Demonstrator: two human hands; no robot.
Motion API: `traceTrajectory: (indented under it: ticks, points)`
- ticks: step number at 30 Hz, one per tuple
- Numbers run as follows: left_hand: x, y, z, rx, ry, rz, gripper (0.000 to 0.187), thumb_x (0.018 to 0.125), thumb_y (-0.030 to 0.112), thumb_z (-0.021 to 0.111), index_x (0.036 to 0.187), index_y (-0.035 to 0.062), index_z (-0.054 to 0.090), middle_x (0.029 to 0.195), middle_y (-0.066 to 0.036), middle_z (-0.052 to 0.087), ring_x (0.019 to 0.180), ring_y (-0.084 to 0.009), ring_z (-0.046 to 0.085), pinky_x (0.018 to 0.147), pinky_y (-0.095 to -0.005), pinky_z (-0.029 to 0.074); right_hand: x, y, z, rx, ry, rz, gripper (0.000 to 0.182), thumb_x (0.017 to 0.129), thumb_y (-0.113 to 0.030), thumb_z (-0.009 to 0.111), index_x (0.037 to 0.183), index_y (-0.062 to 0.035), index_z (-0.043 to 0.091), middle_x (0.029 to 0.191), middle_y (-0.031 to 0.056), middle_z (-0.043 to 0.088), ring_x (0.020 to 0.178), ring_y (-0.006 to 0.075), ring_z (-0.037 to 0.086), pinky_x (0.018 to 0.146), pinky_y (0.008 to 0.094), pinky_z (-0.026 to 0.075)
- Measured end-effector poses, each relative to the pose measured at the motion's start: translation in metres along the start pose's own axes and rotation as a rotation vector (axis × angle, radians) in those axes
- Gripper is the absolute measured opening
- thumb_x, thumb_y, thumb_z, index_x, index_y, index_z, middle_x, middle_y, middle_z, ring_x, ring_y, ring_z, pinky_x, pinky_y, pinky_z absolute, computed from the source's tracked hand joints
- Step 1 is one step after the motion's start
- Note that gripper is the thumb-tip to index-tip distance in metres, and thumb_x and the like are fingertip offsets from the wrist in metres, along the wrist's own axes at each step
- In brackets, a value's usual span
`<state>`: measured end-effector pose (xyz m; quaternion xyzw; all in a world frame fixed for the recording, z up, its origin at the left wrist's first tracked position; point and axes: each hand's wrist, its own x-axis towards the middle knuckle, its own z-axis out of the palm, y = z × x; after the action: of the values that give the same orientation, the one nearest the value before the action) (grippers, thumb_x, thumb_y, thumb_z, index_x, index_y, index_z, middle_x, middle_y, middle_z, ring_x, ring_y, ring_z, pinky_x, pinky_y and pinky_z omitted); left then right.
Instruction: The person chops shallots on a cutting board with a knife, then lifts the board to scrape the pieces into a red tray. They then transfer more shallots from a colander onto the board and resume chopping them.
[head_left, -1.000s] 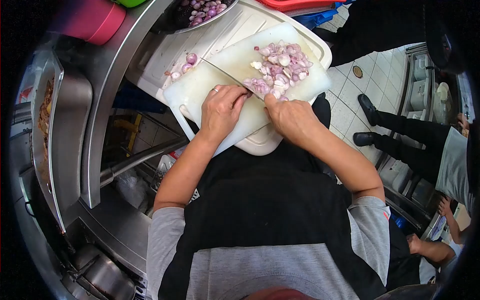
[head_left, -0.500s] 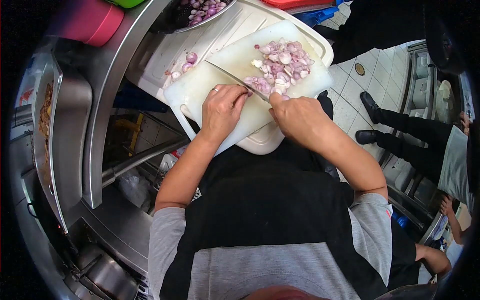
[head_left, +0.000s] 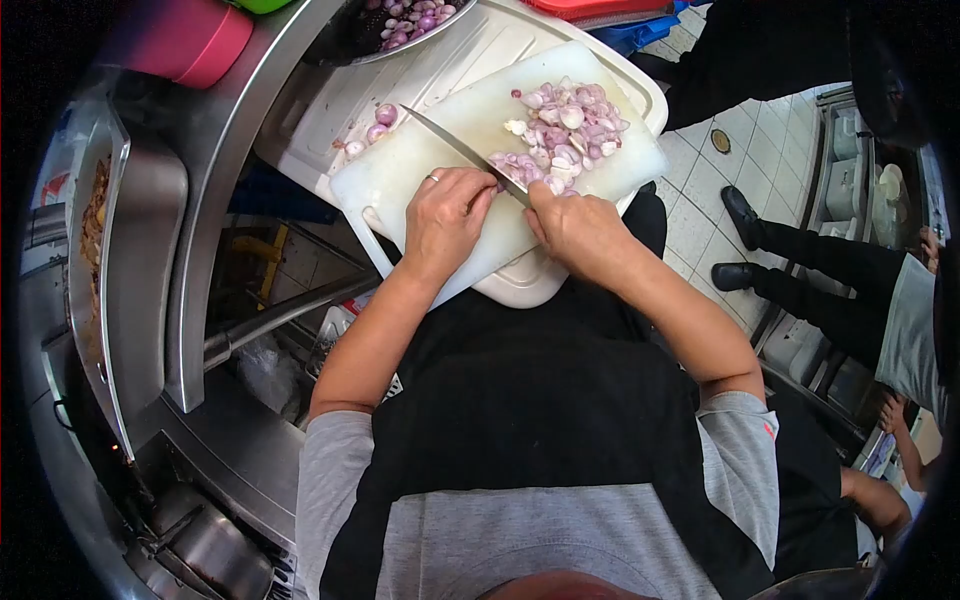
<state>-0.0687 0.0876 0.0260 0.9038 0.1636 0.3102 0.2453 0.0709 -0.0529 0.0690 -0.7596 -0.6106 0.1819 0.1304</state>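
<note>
My right hand (head_left: 575, 228) is wrapped round the handle of a knife (head_left: 450, 143), whose blade slants up to the left over the white cutting board (head_left: 400, 185). My left hand (head_left: 448, 218), with a ring on one finger, pinches a shallot beside the blade; only a purple sliver of it shows at the fingertips. Just beyond the blade lies a heap of sliced shallots (head_left: 572, 120), pale with purple edges. Several whole shallots (head_left: 378, 131) sit past the board's left edge, on the off-white lid under it.
At the back stands a metal bowl (head_left: 440, 33) of shallots. To the left are a steel counter edge (head_left: 200, 200), a pink container (head_left: 205, 45), a deep steel tray (head_left: 145, 260) holding brown food and a pot (head_left: 215, 545). People in dark trousers (head_left: 820, 245) stand on the right.
My right hand has shifted slightly left, and the knife's tip has moved up and left, showing more of the blade's face. My left hand has stayed nearly still.
</note>
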Motion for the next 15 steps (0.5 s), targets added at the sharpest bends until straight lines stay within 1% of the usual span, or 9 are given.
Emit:
traceTrajectory:
  ticks: [2, 3, 5, 6, 7, 12, 15]
  points:
    - [-0.002, 0.001, -0.001, 0.004, -0.006, 0.000, 0.013, 0.076, 0.002, 0.073, 0.088, 0.0040, 0.070, 0.087, -0.008, 0.069, 0.083, -0.0275, 0.065, 0.075, -0.0376, 0.052, 0.006, 0.004, 0.001, 0.048, -0.018, 0.053, 0.024, 0.096, -0.023, 0.054, 0.096, 0.0002, 0.050, 0.068, 0.0235, 0.064, 0.067, 0.0429, 0.065, 0.063, 0.0522, 0.051]
    - [-0.002, 0.002, -0.001, 0.012, 0.000, 0.012, 0.013, 0.076, 0.002, 0.073, 0.089, 0.0038, 0.070, 0.089, -0.008, 0.069, 0.084, -0.0275, 0.065, 0.075, -0.0374, 0.052, 0.008, 0.010, 0.000, 0.054, -0.012, 0.057, 0.024, 0.096, -0.023, 0.054, 0.096, 0.0002, 0.050, 0.068, 0.0235, 0.064, 0.067, 0.0429, 0.065, 0.063, 0.0522, 0.051]
    - [0.000, 0.004, -0.001, 0.017, 0.011, 0.030, 0.014, 0.076, 0.002, 0.073, 0.089, 0.0036, 0.070, 0.091, -0.008, 0.069, 0.085, -0.0275, 0.064, 0.075, -0.0373, 0.052, 0.010, 0.026, -0.009, 0.166, -0.038, -0.024, 0.025, 0.096, -0.025, 0.054, 0.099, -0.0005, 0.050, 0.071, 0.0250, 0.064, 0.071, 0.0445, 0.064, 0.067, 0.0535, 0.050]
    - [-0.001, 0.006, -0.002, 0.040, -0.011, 0.051, 0.018, 0.076, 0.001, 0.073, 0.094, 0.0041, 0.071, 0.094, -0.009, 0.069, 0.087, -0.0272, 0.065, 0.077, -0.0369, 0.052, 0.009, 0.027, -0.012, 0.163, -0.075, 0.021, 0.024, 0.096, -0.025, 0.054, 0.100, -0.0012, 0.050, 0.073, 0.0255, 0.064, 0.074, 0.0445, 0.064, 0.070, 0.0535, 0.049]
    - [-0.001, 0.007, -0.003, 0.064, -0.034, 0.071, 0.023, 0.076, -0.001, 0.073, 0.098, 0.0046, 0.072, 0.096, -0.010, 0.070, 0.089, -0.0269, 0.066, 0.079, -0.0364, 0.053, 0.007, 0.026, -0.014, 0.161, -0.074, 0.018, 0.024, 0.096, -0.025, 0.054, 0.100, -0.0012, 0.050, 0.073, 0.0255, 0.064, 0.074, 0.0445, 0.064, 0.070, 0.0535, 0.049]
    - [0.001, 0.007, 0.000, 0.104, -0.048, 0.106, 0.025, 0.073, -0.003, 0.072, 0.097, 0.0044, 0.070, 0.096, -0.009, 0.070, 0.091, -0.0260, 0.066, 0.080, -0.0363, 0.053, -0.001, 0.017, -0.015, -0.038, -0.020, 0.004, 0.023, 0.095, -0.023, 0.056, 0.095, -0.0006, 0.050, 0.066, 0.0227, 0.064, 0.066, 0.0425, 0.065, 0.061, 0.0518, 0.051]
    - [0.000, 0.004, 0.001, 0.105, -0.055, 0.113, 0.025, 0.072, -0.004, 0.072, 0.096, 0.0042, 0.069, 0.096, -0.008, 0.070, 0.091, -0.0258, 0.067, 0.079, -0.0359, 0.053, -0.011, 0.007, -0.024, -0.070, -0.002, -0.025, 0.023, 0.095, -0.022, 0.056, 0.093, 0.0000, 0.050, 0.063, 0.0209, 0.063, 0.063, 0.0411, 0.065, 0.057, 0.0508, 0.051]
